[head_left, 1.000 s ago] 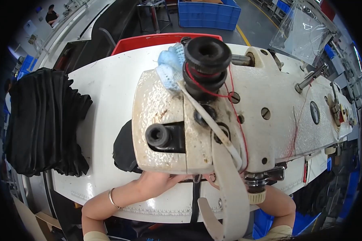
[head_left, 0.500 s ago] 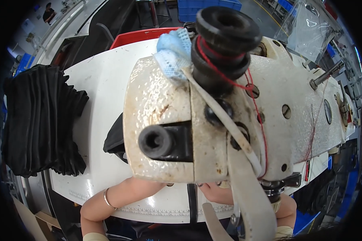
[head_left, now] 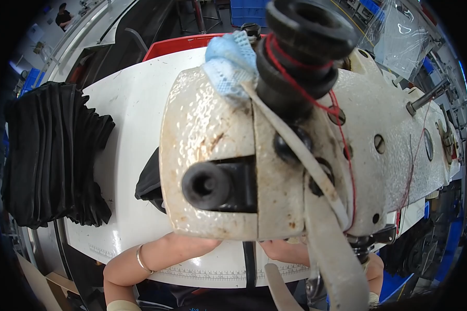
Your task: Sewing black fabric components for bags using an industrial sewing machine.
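Note:
A cream sewing machine head [head_left: 213, 124] fills the middle of the view, and both hands reach in behind its lower edge. My left hand [head_left: 203, 244], with a bangle on its wrist, shows only at the back; the fingers are hidden. My right hand [head_left: 286, 251] is partly covered by the machine's pale lever [head_left: 333, 254], its fingers out of sight too. Between the hands a narrow black strip [head_left: 249, 267] runs down over the table's near edge. Black fabric [head_left: 149, 181] sticks out left of the machine head. What the hands touch cannot be made out.
A thick stack of black fabric pieces [head_left: 52, 155] lies at the left of the white table [head_left: 127, 103]. Red thread [head_left: 352, 176] runs down from the black knob [head_left: 301, 62], beside a blue cloth [head_left: 228, 65]. Behind stands a red bin [head_left: 179, 44].
The machine head appears slightly farther right and lower in view. My left forearm and hand have shifted a little; the right hand shows slightly farther right. The fabric stack stays put.

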`<state>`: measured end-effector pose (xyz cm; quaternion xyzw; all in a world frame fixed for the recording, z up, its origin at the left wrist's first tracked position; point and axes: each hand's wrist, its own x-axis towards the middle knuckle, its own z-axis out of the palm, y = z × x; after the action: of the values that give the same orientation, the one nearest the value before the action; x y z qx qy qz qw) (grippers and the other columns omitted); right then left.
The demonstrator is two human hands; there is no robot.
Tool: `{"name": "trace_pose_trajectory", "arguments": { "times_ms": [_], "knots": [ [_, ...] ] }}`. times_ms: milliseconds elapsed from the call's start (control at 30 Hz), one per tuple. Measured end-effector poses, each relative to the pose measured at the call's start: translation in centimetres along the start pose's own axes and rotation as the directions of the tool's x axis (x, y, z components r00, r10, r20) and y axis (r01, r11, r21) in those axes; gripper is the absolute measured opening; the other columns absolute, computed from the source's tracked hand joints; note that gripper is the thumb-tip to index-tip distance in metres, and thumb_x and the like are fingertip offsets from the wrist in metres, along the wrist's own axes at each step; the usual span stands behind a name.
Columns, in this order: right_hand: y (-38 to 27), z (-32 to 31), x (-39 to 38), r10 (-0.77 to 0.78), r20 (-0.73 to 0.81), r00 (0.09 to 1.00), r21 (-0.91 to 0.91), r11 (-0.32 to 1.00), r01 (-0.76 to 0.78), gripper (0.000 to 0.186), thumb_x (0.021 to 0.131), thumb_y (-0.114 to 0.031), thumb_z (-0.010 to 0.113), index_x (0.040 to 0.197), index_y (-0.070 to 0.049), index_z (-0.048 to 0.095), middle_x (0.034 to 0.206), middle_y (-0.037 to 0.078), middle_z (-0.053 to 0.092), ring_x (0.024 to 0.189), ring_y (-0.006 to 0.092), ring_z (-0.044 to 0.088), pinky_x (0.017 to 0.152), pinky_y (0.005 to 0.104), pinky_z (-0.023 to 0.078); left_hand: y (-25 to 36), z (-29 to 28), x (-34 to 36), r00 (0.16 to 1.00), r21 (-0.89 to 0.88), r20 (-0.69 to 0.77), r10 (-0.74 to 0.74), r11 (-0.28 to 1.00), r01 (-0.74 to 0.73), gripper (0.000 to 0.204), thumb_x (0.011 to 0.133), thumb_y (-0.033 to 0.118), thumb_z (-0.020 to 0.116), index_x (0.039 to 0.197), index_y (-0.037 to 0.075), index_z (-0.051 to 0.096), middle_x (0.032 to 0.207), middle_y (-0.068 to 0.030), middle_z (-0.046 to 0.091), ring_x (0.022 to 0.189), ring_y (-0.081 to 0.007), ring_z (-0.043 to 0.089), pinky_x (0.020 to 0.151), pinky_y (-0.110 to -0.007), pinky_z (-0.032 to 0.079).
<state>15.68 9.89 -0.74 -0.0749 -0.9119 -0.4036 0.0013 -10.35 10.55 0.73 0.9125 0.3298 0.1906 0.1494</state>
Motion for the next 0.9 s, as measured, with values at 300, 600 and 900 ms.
{"name": "trace_pose_trajectory", "arguments": {
  "times_ms": [300,600,900],
  "knots": [
    [0.2,-0.1,0.2,0.054,0.004,0.999,0.108,0.993,-0.054,0.03,0.068,-0.016,0.056,0.089,0.005,0.063,0.086,0.019,0.06,0.088,0.0341,0.055,0.073,0.0433,0.049,-0.3,2.8,1.7,0.999,0.017,0.033,0.024,1.0,-0.024,0.032,0.076,0.005,0.056,0.107,0.006,0.062,0.1,-0.0126,0.061,0.093,-0.0302,0.06,0.08,-0.04,0.049],
    [0.5,-0.9,0.1,0.097,0.041,0.994,0.182,0.978,-0.103,0.027,0.077,-0.013,0.055,0.097,0.003,0.063,0.093,0.012,0.06,0.092,0.0268,0.057,0.079,0.039,0.05,0.1,2.1,1.5,0.994,0.159,0.047,0.099,0.982,-0.106,0.037,0.076,0.006,0.054,0.113,0.006,0.06,0.105,-0.0105,0.061,0.096,-0.0284,0.06,0.081,-0.039,0.05],
    [0.9,-1.6,0.1,0.127,0.085,0.988,0.243,0.959,-0.144,0.025,0.084,-0.01,0.054,0.104,0.002,0.063,0.099,0.005,0.06,0.096,0.0202,0.059,0.086,0.0351,0.051,0.4,1.8,2.3,0.999,-0.009,-0.054,-0.01,1.0,0.009,0.031,0.063,-0.001,0.057,0.092,0.002,0.066,0.085,-0.0128,0.062,0.08,-0.031,0.062,0.072,-0.042,0.051]
  ]
}}
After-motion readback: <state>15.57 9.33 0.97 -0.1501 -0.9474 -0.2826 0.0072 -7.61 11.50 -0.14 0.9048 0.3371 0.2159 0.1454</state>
